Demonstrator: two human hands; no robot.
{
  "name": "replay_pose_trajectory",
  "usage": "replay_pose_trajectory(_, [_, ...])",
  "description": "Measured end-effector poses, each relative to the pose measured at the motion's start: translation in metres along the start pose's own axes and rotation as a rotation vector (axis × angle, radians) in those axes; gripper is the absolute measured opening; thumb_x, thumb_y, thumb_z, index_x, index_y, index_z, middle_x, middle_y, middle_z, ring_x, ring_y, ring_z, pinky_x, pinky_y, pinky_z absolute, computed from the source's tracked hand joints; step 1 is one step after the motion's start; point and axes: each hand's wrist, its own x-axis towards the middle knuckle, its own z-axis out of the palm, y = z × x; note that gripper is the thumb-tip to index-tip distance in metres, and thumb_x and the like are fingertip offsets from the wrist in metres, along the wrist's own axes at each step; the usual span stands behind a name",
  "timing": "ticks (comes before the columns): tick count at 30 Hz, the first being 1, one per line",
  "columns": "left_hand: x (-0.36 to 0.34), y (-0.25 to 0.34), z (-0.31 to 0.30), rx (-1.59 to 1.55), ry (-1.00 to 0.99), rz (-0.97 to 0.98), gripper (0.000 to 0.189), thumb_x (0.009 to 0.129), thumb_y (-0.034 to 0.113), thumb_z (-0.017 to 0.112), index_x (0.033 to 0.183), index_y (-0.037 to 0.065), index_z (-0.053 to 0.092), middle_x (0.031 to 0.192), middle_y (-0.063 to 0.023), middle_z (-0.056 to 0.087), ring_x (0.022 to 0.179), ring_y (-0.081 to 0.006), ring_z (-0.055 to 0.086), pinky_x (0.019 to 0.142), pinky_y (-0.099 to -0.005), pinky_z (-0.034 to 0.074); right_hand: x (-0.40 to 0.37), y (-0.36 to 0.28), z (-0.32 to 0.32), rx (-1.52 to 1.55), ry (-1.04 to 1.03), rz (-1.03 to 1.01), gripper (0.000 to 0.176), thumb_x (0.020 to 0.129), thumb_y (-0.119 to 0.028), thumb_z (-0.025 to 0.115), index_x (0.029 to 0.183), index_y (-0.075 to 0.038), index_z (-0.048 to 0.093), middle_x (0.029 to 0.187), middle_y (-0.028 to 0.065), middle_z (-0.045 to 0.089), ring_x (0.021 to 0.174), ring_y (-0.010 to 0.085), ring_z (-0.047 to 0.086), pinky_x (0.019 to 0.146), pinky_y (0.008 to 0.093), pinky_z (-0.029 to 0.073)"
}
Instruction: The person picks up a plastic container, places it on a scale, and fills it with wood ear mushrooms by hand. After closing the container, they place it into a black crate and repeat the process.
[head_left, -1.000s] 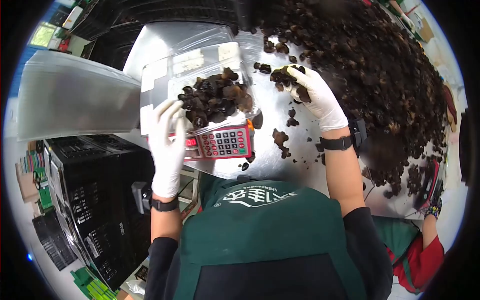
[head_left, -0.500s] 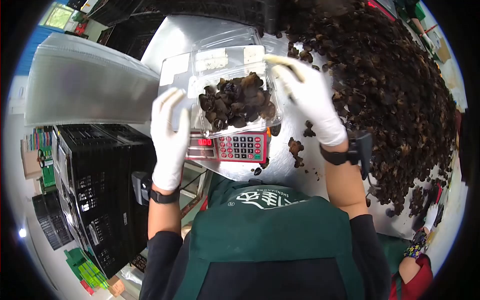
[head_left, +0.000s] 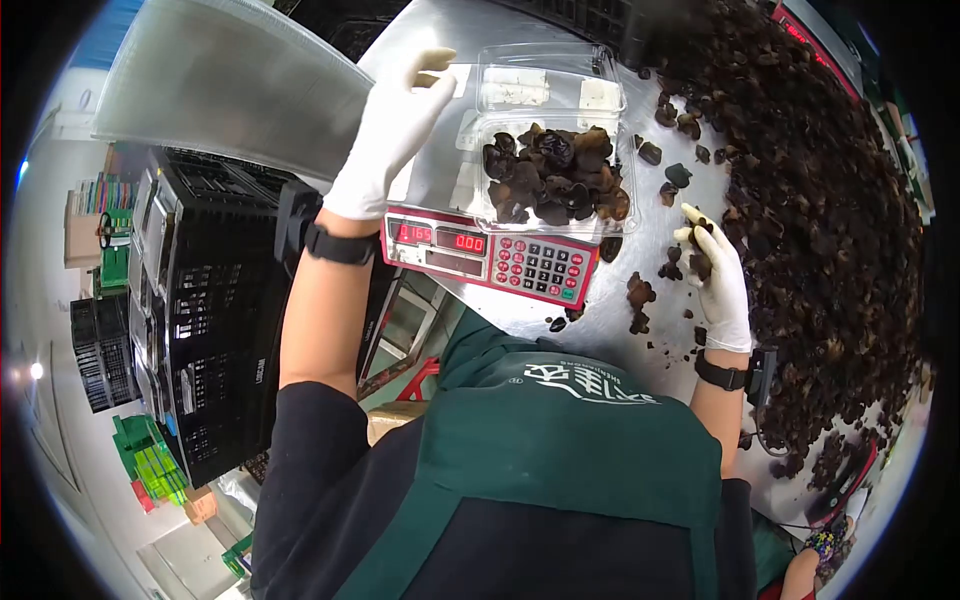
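Note:
A clear plastic clamshell box [head_left: 560,228] lies with its lid folded back on the pan of a red digital scale [head_left: 490,256]. Dark wood ear mushrooms [head_left: 555,175] fill its base. The scale's red digits are lit. Over the pan's left side hovers my left hand [head_left: 400,125], white-gloved, its fingers loosely bent and apart with nothing visible between them. My right hand [head_left: 718,285], also gloved, is low over the metal table, right of the box, fingers curled around a few dark wood ear pieces [head_left: 701,265].
A large heap of wood ears [head_left: 830,240] covers the table's right side, with loose pieces [head_left: 640,292] scattered near the scale. A stack of clear plastic boxes [head_left: 235,85] stands at the upper left. Black crates [head_left: 215,320] are piled on the left. Another person's arm [head_left: 802,575] shows at lower right.
My right hand has left the box's edge and come down to the table, now holding wood ear pieces. My left hand has moved up beside the pan. The view has shifted.

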Motion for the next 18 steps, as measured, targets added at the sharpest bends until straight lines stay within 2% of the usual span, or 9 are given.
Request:
replay_pose_trajectory(2, [0.01, -0.01, 0.013, 0.055, -0.027, -0.01, 0.04, 0.092, 0.022, 0.061, 0.128, 0.004, 0.061, 0.119, -0.0116, 0.067, 0.105, -0.0197, 0.063, 0.093, -0.0314, 0.049, 0.001, -0.005, 0.003, 0.018, -0.014, -0.006, 0.038, 0.101, -0.017, 0.05, 0.137, -0.004, 0.056, 0.098, 0.0001, 0.066, 0.067, 0.0023, 0.051, 0.049, 0.0154, 0.032])
replay_pose_trajectory(5, [0.027, -0.036, 0.032, 0.217, -0.047, 0.009, 0.048, 0.09, 0.027, 0.062, 0.13, 0.002, 0.058, 0.121, -0.0184, 0.065, 0.106, -0.0222, 0.063, 0.092, -0.0326, 0.049, -0.001, -0.029, 0.02, 0.002, -0.054, -0.073, 0.038, 0.1, -0.015, 0.05, 0.135, -0.005, 0.057, 0.102, 0.0008, 0.066, 0.071, 0.0031, 0.053, 0.054, 0.0164, 0.038])
replay_pose_trajectory(8, [0.04, -0.032, 0.044, 0.372, -0.08, -0.045, 0.059, 0.087, 0.035, 0.063, 0.132, -0.001, 0.054, 0.113, -0.0247, 0.066, 0.103, -0.0271, 0.066, 0.091, -0.0364, 0.05, 0.006, -0.052, 0.044, -0.273, -0.056, -0.259, 0.037, 0.099, -0.013, 0.048, 0.134, -0.008, 0.059, 0.104, 0.0007, 0.066, 0.071, 0.0028, 0.052, 0.06, 0.0169, 0.042])
replay_pose_trajectory(9, [0.043, -0.031, 0.049, 0.41, -0.097, -0.082, 0.061, 0.086, 0.037, 0.064, 0.132, -0.001, 0.054, 0.111, -0.0255, 0.067, 0.103, -0.029, 0.067, 0.092, -0.0373, 0.05, -0.001, -0.068, 0.063, -0.317, -0.056, -0.307, 0.036, 0.097, -0.01, 0.049, 0.131, -0.008, 0.061, 0.104, 0.0004, 0.066, 0.077, 0.0047, 0.055, 0.071, 0.0192, 0.046])
replay_pose_trajectory(11, [0.048, -0.026, 0.055, 0.501, -0.132, -0.14, 0.066, 0.083, 0.039, 0.065, 0.132, -0.003, 0.054, 0.11, -0.0276, 0.067, 0.105, -0.0358, 0.067, 0.095, -0.0398, 0.05, 0.015, -0.064, 0.089, -0.498, -0.071, -0.616, 0.032, 0.094, -0.006, 0.053, 0.125, -0.005, 0.061, 0.104, 0.0073, 0.066, 0.093, 0.0157, 0.062, 0.087, 0.0294, 0.05])
replay_pose_trajectory(12, [0.05, -0.027, 0.058, 0.545, -0.138, -0.132, 0.064, 0.084, 0.04, 0.062, 0.131, -0.001, 0.055, 0.111, -0.0265, 0.068, 0.106, -0.0365, 0.066, 0.095, -0.0408, 0.05, 0.017, -0.068, 0.108, -0.609, -0.061, -0.856, 0.03, 0.092, -0.006, 0.055, 0.122, -0.005, 0.062, 0.104, 0.012, 0.065, 0.093, 0.0232, 0.065, 0.087, 0.0333, 0.051])
replay_pose_trajectory(14, [0.052, -0.031, 0.064, 0.637, -0.146, -0.119, 0.06, 0.084, 0.044, 0.058, 0.128, 0.002, 0.057, 0.113, -0.0245, 0.068, 0.109, -0.0379, 0.065, 0.096, -0.0428, 0.05, 0.023, -0.063, 0.141, -0.734, -0.085, -1.127, 0.029, 0.091, -0.006, 0.054, 0.119, -0.005, 0.063, 0.103, 0.0158, 0.063, 0.099, 0.0321, 0.061, 0.089, 0.0401, 0.05])
replay_pose_trajectory(16, [0.055, -0.027, 0.064, 0.656, -0.181, -0.149, 0.059, 0.084, 0.039, 0.06, 0.13, 0.003, 0.055, 0.112, -0.0245, 0.068, 0.107, -0.0384, 0.066, 0.095, -0.0428, 0.05, 0.036, -0.052, 0.172, -0.798, -0.166, -1.216, 0.035, 0.086, -0.007, 0.054, 0.12, -0.003, 0.061, 0.11, 0.0149, 0.061, 0.105, 0.0312, 0.058, 0.095, 0.0427, 0.045])
replay_pose_trajectory(18, [0.055, -0.027, 0.064, 0.62, -0.157, -0.136, 0.06, 0.082, 0.033, 0.061, 0.133, 0.003, 0.053, 0.111, -0.0244, 0.069, 0.105, -0.0391, 0.066, 0.094, -0.0429, 0.05, 0.045, -0.04, 0.189, -1.117, -0.145, -1.231, 0.042, 0.083, -0.009, 0.062, 0.125, -0.009, 0.061, 0.121, 0.0118, 0.06, 0.116, 0.0309, 0.054, 0.104, 0.0447, 0.04])
